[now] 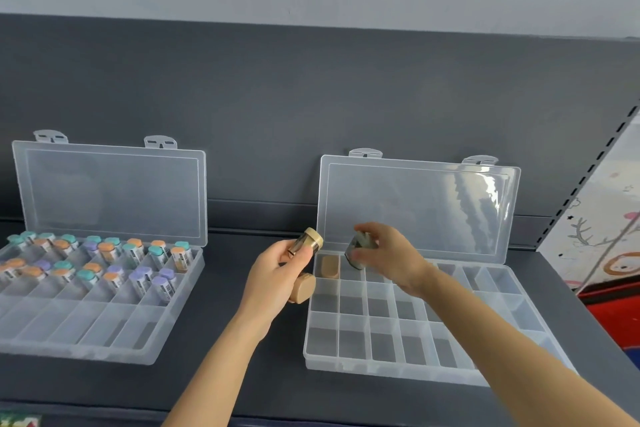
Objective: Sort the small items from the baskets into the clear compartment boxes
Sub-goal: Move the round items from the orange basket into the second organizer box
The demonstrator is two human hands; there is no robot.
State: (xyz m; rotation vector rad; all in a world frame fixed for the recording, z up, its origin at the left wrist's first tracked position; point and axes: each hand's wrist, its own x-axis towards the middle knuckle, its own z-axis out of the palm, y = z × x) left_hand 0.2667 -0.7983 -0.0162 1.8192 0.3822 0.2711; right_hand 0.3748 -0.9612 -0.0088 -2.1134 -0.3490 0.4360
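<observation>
Clear compartment boxes sit well apart on the dark counter, both with their lids swung up against the back panel. The left box has its two back rows packed with small vials capped in teal, orange and purple, while its front row is bare. The right box holds just one tan-capped jar, lying in the back-left corner compartment.

Between the boxes, the left hand is curled round two small jars: an upper jar, pinched between thumb and fingers with its tan cap pointing up and to the right, and a lower jar tucked under the palm, cap toward the right box.

The right hand reaches across the right box's back row, fingertips pinching a dark jar (blurred, so its cap is hard to read) just above the second compartment from the left, beside the jar already in the box.
</observation>
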